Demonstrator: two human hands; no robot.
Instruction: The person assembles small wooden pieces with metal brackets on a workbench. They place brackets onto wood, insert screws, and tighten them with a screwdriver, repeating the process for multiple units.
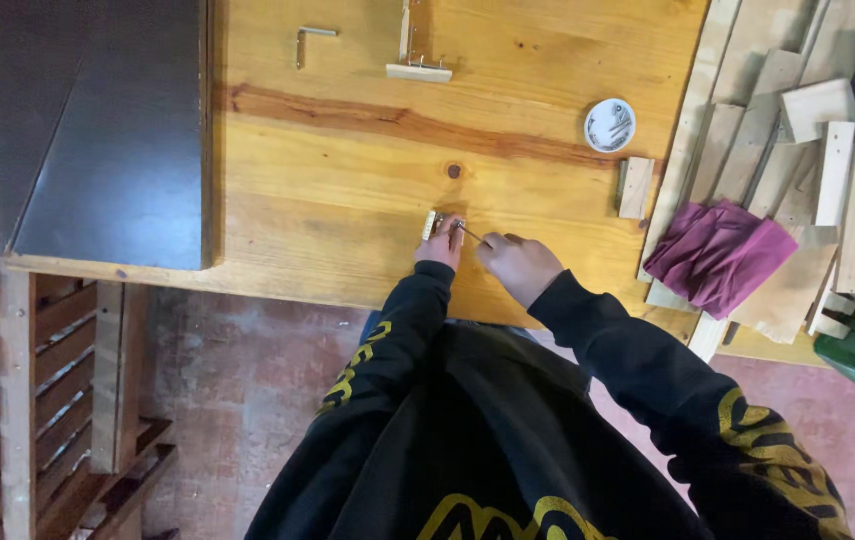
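My left hand (440, 246) rests on the wooden tabletop (347, 180), its fingers closed on a small pale wooden block (432, 222) with a metal piece on it. Just to its right, my right hand (517, 263) grips a thin metal tool (470, 232) whose tip points at the block. Both arms wear black sleeves with yellow print. What the tool tip touches is too small to make out.
A round white dish (609, 125) with small metal parts sits far right of the hands, a small wood block (635, 187) below it. A purple cloth (717, 252) lies on stacked wood slats (777, 150). A dark grey panel (107, 130) covers the table's left end.
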